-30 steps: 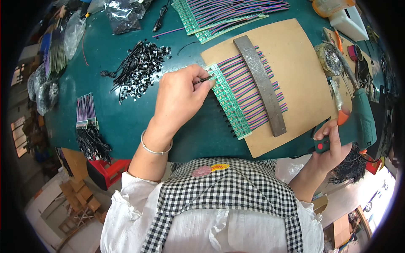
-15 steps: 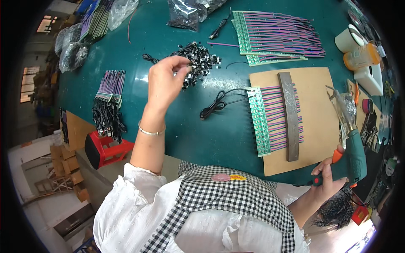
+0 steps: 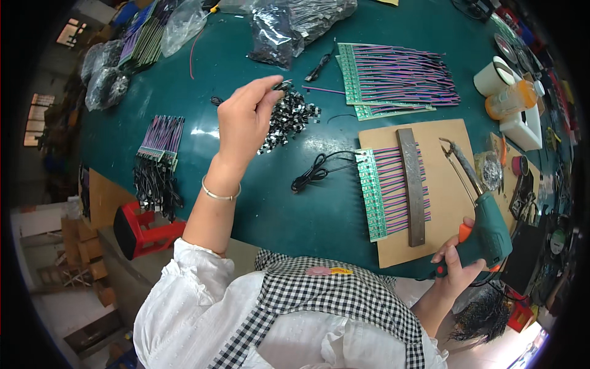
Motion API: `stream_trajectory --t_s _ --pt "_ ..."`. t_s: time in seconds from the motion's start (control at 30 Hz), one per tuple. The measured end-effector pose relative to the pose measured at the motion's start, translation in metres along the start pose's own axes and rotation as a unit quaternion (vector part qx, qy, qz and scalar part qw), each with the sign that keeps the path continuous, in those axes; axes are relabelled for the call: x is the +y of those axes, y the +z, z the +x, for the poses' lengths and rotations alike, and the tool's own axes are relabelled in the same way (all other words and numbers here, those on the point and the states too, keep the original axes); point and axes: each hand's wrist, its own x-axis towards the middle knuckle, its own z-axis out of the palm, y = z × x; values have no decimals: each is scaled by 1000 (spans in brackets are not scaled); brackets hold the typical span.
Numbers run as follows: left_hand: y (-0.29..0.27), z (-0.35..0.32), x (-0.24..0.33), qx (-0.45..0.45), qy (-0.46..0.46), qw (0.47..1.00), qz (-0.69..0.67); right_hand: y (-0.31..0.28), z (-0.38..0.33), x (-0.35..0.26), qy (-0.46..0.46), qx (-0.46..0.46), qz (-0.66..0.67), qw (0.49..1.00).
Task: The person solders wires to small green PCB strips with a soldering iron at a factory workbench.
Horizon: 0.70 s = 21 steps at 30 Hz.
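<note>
My left hand [image 3: 244,123] is held over a pile of small black-and-silver parts [image 3: 292,118], thumb and fingertips pinched together; what is between them is too small to make out. In my right hand [image 3: 456,267] is a green soldering gun [image 3: 493,230] with an orange trigger, its metal tip pointing up over the cardboard sheet [image 3: 384,132]. On that cardboard lies a green circuit board panel [image 3: 372,197] with pink and dark wires. A dark metal bar [image 3: 410,187] rests across the wires. From the panel's far corner a coiled black cable [image 3: 312,174] runs left.
Stacked wired panels [image 3: 399,77] lie at the far right. Bottles and a white cup [image 3: 491,77] stand beyond the cardboard. Plastic bags [image 3: 273,37] sit at the back. At left are a bundle of finished boards with cables [image 3: 158,163] and a red stool [image 3: 144,230].
The soldering gun has shifted left over the cardboard, its tip now above the sheet. My left hand has risen slightly from the pile, fingers still pinched. The view has tilted a little.
</note>
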Motion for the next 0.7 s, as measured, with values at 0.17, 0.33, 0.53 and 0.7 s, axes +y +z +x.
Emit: stream_trajectory --t_s 0.17,0.33,0.53,0.7 --pt "-14 3 77 -106 -187 949 -230 22 -1 -11 -40 29 -44 998" --pt "-4 -17 134 -246 -233 869 -362 50 7 -12 -19 -83 -24 996" --pt "7 -31 160 -309 -170 860 -369 61 10 3 24 -148 20 989" --pt "9 -35 164 -317 -152 853 -386 57 14 11 -36 -164 -36 985"
